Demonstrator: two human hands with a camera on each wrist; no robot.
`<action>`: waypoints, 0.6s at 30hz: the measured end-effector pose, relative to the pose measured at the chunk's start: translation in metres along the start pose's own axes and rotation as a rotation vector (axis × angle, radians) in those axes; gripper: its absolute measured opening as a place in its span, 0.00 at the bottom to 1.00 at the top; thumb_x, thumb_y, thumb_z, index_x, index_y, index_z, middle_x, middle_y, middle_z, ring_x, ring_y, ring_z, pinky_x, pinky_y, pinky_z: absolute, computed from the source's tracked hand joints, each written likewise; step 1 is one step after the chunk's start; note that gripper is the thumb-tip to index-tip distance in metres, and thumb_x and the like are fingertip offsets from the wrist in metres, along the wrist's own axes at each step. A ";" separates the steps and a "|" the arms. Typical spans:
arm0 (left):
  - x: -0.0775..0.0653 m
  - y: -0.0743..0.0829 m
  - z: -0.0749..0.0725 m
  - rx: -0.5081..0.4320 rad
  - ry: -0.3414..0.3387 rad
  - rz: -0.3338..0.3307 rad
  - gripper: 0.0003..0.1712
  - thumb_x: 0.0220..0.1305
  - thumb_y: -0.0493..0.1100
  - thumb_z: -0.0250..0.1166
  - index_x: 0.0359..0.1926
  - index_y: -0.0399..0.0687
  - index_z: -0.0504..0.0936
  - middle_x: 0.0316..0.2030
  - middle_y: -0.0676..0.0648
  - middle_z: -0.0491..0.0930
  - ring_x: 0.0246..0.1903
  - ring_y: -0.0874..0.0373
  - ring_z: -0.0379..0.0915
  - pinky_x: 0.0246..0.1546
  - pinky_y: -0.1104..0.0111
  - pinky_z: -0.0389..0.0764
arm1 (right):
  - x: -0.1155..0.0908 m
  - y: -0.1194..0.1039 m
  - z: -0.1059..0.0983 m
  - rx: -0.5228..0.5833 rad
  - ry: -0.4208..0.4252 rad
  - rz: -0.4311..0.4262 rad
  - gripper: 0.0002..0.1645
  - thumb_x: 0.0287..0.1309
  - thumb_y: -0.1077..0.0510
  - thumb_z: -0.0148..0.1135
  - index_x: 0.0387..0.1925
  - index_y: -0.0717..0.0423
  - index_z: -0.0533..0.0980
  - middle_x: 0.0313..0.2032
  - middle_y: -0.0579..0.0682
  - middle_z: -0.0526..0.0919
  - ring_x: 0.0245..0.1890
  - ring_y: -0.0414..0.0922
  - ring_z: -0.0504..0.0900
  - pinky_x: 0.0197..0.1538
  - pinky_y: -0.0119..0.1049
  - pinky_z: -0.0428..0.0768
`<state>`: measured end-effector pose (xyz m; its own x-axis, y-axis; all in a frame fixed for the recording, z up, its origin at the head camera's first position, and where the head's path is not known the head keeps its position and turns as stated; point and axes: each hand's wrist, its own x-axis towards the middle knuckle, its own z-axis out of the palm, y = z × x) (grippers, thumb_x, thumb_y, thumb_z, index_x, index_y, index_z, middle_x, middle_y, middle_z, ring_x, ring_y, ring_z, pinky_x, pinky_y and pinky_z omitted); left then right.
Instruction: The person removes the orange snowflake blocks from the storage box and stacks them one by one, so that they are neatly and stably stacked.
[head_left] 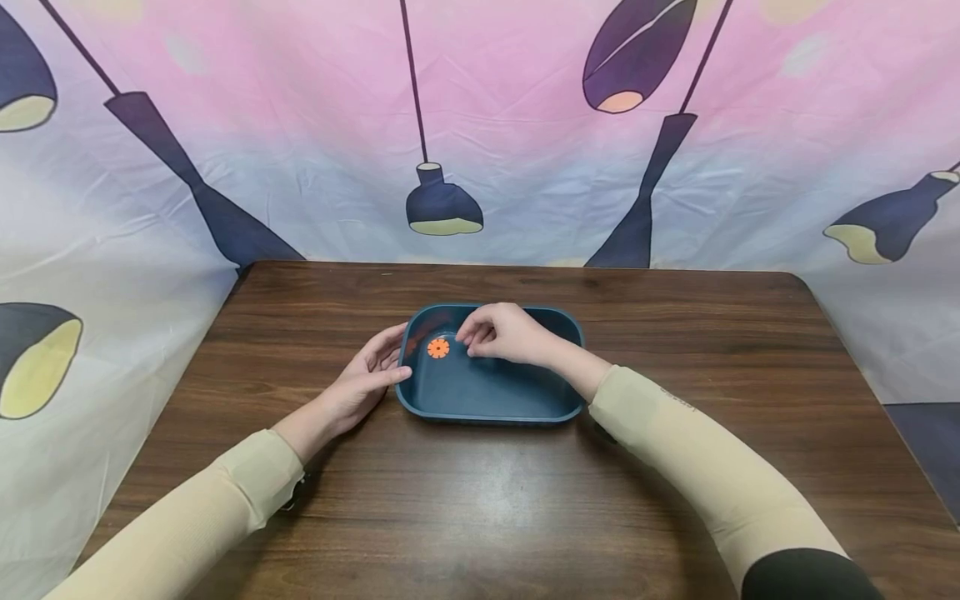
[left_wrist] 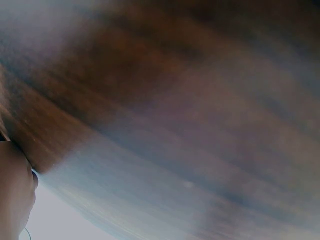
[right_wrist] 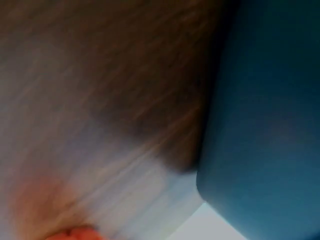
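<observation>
A dark teal tray [head_left: 495, 400] with rounded corners sits on the table. In its left part lies a small orange disc [head_left: 438, 347] with a notched edge and a dark dot in the centre. My left hand [head_left: 367, 379] grips the tray's left end, thumb over the rim and fingers along the outer wall. Over the inside of the tray is my right hand [head_left: 504, 333], fingers loosely bent, the tips just right of the disc. No object shows between them. The left wrist view catches part of the left hand [left_wrist: 16, 192] at its lower left edge.
The brown wood-grain table [head_left: 480, 500] reaches back to a hanging cloth [head_left: 315, 100] printed with lamps. In the right wrist view, the tray's outer wall [right_wrist: 265, 125] fills the right side, and an orange edge [right_wrist: 77, 233] shows at the bottom.
</observation>
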<state>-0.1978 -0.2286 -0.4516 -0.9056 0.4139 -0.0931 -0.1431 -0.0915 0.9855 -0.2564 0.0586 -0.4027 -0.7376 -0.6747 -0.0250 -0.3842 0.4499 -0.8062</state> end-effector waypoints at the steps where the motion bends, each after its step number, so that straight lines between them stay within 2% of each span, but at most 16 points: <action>1: 0.000 0.000 0.000 0.001 0.000 -0.003 0.42 0.75 0.30 0.61 0.83 0.43 0.54 0.76 0.50 0.62 0.71 0.66 0.65 0.69 0.80 0.69 | 0.002 0.000 0.002 -0.004 0.000 0.001 0.12 0.67 0.67 0.70 0.51 0.64 0.86 0.47 0.59 0.90 0.44 0.46 0.90 0.51 0.34 0.89; 9: 0.000 0.001 -0.001 0.011 -0.002 -0.013 0.43 0.75 0.31 0.61 0.84 0.43 0.53 0.80 0.43 0.58 0.72 0.65 0.64 0.70 0.79 0.69 | 0.010 -0.005 0.013 -0.030 0.002 -0.025 0.14 0.67 0.67 0.70 0.53 0.64 0.85 0.48 0.59 0.89 0.45 0.47 0.90 0.51 0.33 0.89; 18: -0.001 0.001 -0.001 0.011 -0.003 -0.011 0.42 0.75 0.30 0.60 0.84 0.43 0.53 0.79 0.45 0.59 0.72 0.65 0.64 0.70 0.79 0.70 | 0.012 -0.009 0.018 -0.124 -0.019 -0.026 0.18 0.66 0.65 0.72 0.56 0.61 0.84 0.53 0.56 0.88 0.50 0.47 0.88 0.56 0.33 0.88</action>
<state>-0.1979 -0.2299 -0.4510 -0.9028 0.4176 -0.1032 -0.1485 -0.0774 0.9859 -0.2516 0.0362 -0.4066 -0.7162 -0.6977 -0.0170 -0.4700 0.5002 -0.7273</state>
